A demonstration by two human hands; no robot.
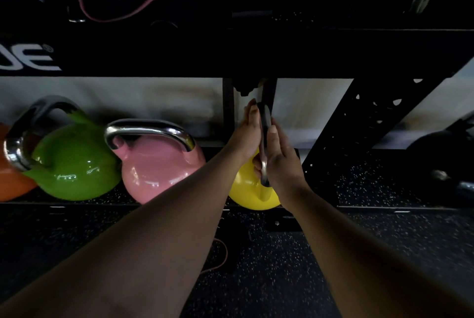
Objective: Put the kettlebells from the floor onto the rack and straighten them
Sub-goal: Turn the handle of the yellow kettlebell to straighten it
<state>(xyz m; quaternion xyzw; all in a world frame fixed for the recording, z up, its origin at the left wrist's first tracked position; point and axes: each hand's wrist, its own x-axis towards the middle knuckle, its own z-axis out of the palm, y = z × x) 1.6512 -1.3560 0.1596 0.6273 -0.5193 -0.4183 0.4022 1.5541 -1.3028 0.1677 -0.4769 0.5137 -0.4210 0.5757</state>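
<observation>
A: Where's the yellow bell (250, 195)?

B: On the bottom shelf (77, 206) of the rack (256, 53), at the right end of the row, just beside the pink bell (159, 171). I see 4 there: orange (10, 184), green (74, 169), pink, yellow.

A: And the hands?

B: Both are on its steel handle (264, 143), which stands edge-on to me. My left hand (246, 135) presses flat on the left side, my right hand (280, 161) on the right, fingers extended, not curled round.
</observation>
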